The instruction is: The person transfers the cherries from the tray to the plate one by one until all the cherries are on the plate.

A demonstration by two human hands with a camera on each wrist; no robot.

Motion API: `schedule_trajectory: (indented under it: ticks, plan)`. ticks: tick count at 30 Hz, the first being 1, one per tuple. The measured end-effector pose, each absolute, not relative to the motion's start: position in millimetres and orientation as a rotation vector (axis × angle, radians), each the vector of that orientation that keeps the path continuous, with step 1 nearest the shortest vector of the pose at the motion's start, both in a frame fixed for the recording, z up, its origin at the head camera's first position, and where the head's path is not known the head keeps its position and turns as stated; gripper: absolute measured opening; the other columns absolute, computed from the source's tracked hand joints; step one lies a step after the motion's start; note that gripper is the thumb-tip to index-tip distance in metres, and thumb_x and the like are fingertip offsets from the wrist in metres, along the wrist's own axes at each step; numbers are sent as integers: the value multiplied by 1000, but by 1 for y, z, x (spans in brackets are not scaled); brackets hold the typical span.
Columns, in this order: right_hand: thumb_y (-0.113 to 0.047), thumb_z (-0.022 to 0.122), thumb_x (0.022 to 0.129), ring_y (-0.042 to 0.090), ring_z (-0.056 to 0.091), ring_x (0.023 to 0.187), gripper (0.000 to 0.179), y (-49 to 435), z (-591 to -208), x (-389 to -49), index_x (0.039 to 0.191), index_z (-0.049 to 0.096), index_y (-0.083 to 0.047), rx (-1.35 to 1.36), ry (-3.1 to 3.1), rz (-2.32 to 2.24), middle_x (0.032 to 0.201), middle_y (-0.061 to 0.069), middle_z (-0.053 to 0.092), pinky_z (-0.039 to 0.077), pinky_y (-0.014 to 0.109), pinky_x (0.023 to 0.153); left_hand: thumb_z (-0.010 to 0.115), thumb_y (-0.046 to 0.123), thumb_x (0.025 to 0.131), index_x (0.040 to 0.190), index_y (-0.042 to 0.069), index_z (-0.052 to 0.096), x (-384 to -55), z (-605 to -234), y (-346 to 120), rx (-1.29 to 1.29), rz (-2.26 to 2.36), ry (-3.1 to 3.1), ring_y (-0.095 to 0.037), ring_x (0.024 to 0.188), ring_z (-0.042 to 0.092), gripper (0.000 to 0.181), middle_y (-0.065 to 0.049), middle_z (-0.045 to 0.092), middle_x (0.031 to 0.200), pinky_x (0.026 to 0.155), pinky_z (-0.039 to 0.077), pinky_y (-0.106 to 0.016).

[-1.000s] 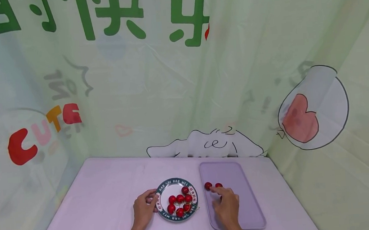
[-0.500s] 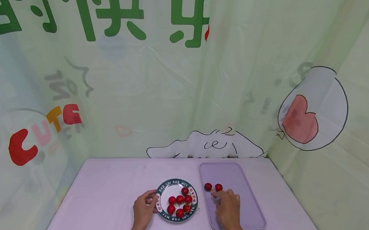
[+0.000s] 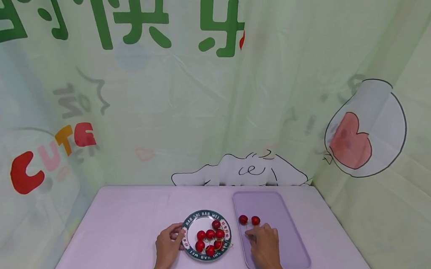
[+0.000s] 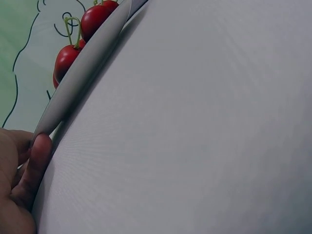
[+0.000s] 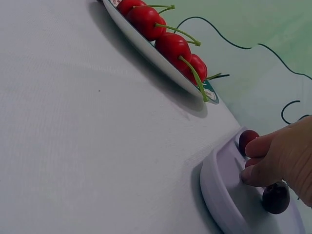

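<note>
Cherries (image 3: 210, 234) grouped on plate (image 3: 204, 223), rim pinched by left hand (image 3: 167, 243); two more on tray (image 3: 287, 247). Right hand (image 3: 266, 243) masks tray beneath; fingertips close together, can't tell if holding anything, drawn back from tray pair since second ago.

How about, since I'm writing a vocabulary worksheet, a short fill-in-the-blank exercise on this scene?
1. The left hand grips a round ____ that bears cherries.
2. The right hand is over a purple, oblong ____.
3. In the head view, the cherries are coloured ____.
4. The balloon printed on the backdrop contains a reddish ____.

Missing words: plate; tray; red; heart.
</note>
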State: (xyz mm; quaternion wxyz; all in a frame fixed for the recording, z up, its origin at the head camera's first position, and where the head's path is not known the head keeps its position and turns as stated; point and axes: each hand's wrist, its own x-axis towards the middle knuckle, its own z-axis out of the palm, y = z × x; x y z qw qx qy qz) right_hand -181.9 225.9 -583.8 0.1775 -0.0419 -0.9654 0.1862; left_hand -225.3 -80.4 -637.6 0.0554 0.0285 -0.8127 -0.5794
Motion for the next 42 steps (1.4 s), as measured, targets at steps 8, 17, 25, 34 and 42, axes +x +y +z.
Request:
schedule_trajectory:
  ticks: [8, 17, 25, 34, 42]
  plan:
    - [-1, 92, 82, 14, 50, 80, 21, 230, -593, -187, 97, 89, -16, -122, -2729, 531, 91, 2, 83, 32, 36, 75, 73, 7, 103, 133, 5, 75, -226, -639, -81, 76, -1767, -2459, -13, 59, 67, 30, -8, 76, 103, 53, 61, -23]
    - [-1, 89, 86, 12, 56, 76, 19, 229, -581, -183, 97, 88, -16, -121, -2668, 620, 89, 1, 82, 37, 36, 78, 74, 6, 102, 133, 6, 76, -226, -640, -80, 84, -1757, -2460, -13, 59, 67, 30, -9, 76, 103, 53, 61, -23]
    - [4, 88, 84, 12, 63, 71, 22, 229, -572, -181, 99, 88, -12, -103, -2594, 645, 86, 3, 82, 42, 37, 74, 74, 7, 102, 133, 6, 76, -228, -642, -80, 82, -1740, -2464, -12, 59, 66, 30, -7, 76, 102, 53, 60, -23]
    - [7, 85, 83, 17, 72, 73, 22, 229, -564, -176, 100, 87, -6, -180, -2475, 834, 88, 6, 82, 51, 30, 64, 73, 8, 103, 135, 6, 75, -227, -641, -80, 78, -1766, -2460, -12, 60, 67, 32, -7, 76, 104, 53, 60, -24]
    - [3, 83, 84, 7, 69, 67, 16, 230, -570, -180, 96, 88, -8, -390, -2315, 1079, 83, 7, 82, 48, 21, 61, 73, 8, 103, 135, 8, 75, -228, -642, -81, 87, -1767, -2469, -14, 60, 67, 32, -7, 75, 103, 54, 61, -24]
